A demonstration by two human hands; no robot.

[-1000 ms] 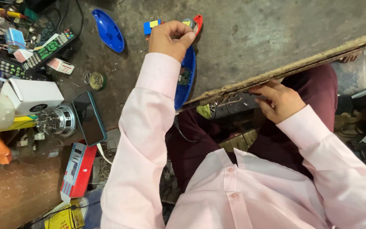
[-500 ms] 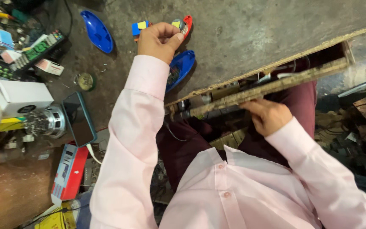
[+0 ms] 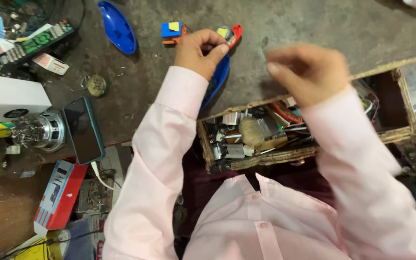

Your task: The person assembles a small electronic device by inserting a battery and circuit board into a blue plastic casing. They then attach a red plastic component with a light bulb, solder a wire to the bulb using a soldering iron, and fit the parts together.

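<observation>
The head view showed an open wooden drawer (image 3: 309, 130) of small parts at four o'clock, the right hand (image 3: 306, 72) blurred above it, grip impossible to tell. At twelve o'clock the left hand (image 3: 199, 50) pinched something small over a blue shell (image 3: 217, 79). Seemingly part-fetching; next needs careful picking.

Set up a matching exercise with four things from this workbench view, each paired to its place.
Things:
1. smartphone
2. open wooden drawer
3. blue oval shell
4. left hand

Places:
A. full of small metal parts, in front of the person
B. at the top of the bench, left of the small blue and yellow toy
C. lying flat beside the bare speaker
D. over a second blue shell, fingers pinched

Pairs: 1-C, 2-A, 3-B, 4-D
</observation>
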